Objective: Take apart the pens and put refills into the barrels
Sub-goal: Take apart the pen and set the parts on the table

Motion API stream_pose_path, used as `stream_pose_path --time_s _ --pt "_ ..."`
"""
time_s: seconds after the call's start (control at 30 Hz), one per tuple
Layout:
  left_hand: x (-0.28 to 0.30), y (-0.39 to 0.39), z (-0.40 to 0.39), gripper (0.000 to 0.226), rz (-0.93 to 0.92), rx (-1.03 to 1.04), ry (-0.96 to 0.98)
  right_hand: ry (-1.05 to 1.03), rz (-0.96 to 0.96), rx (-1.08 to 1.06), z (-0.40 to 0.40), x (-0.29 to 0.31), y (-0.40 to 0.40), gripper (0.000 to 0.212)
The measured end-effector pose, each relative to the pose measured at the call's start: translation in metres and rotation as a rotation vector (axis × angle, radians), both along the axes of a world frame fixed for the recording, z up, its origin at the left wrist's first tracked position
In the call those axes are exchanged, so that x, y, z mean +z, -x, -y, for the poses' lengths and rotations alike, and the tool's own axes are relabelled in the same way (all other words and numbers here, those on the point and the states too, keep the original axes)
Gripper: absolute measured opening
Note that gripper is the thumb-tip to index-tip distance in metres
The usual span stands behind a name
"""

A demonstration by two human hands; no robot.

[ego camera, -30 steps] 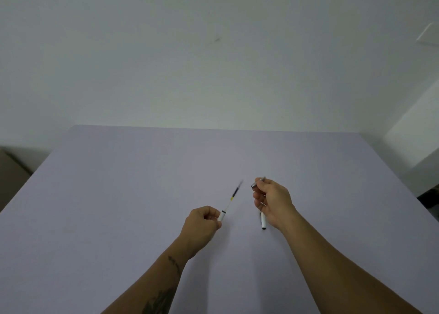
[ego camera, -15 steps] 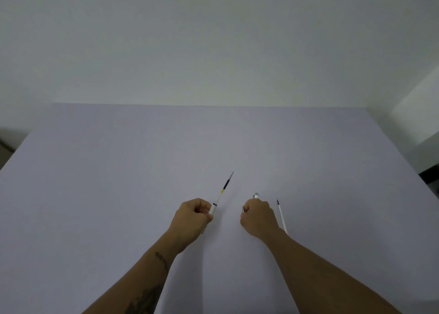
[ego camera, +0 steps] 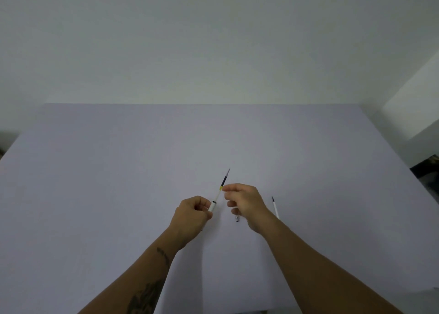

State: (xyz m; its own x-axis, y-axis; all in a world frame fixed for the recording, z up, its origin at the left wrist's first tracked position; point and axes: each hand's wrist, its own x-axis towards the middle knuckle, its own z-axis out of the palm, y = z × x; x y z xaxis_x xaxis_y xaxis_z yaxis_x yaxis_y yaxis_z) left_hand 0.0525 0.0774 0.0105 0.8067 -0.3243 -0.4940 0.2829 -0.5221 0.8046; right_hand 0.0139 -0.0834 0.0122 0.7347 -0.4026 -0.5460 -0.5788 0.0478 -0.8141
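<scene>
My left hand (ego camera: 192,215) is closed around a white pen barrel (ego camera: 212,205). A thin refill (ego camera: 223,183) with a dark tip section and a yellow band sticks out of the barrel's open end, pointing up and away from me. My right hand (ego camera: 247,204) pinches this refill at the yellow band with thumb and forefinger. A small dark-ended pen part (ego camera: 237,218) lies on the table just under my right hand. A second white refill (ego camera: 275,206) with a dark tip lies on the table to the right of my right wrist, partly hidden by it.
The work surface is a large pale lilac table (ego camera: 118,171) against a plain white wall. Its far edge runs across the middle of the view, and a dark gap shows past its right edge (ego camera: 427,171).
My right hand has left the small part and the second refill on the table and moved left onto the refill sticking out of the barrel. My left hand has stayed put.
</scene>
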Motion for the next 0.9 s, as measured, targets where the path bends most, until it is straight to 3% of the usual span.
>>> stream_pose_path --time_s 0.2,0.37,0.53,0.67,0.9 --pt "0.004 0.004 0.017 0.010 0.034 -0.073 -0.010 -0.045 0.044 -0.014 0.004 0.018 -0.001 0.012" --pt "0.003 0.007 0.025 0.014 0.020 -0.094 -0.002 0.091 0.108 -0.195 0.046 0.033 0.000 0.014" --pt "0.000 0.011 0.036 0.016 0.004 -0.105 0.020 0.599 -0.264 0.105 0.073 0.001 0.025 0.014" --pt "0.000 0.013 0.039 0.015 0.000 -0.122 0.017 0.685 -0.412 0.238 0.067 -0.025 0.039 0.015" --pt "-0.003 0.014 0.033 0.013 -0.044 -0.106 0.002 0.783 -0.422 0.278 0.052 -0.048 0.045 0.014"
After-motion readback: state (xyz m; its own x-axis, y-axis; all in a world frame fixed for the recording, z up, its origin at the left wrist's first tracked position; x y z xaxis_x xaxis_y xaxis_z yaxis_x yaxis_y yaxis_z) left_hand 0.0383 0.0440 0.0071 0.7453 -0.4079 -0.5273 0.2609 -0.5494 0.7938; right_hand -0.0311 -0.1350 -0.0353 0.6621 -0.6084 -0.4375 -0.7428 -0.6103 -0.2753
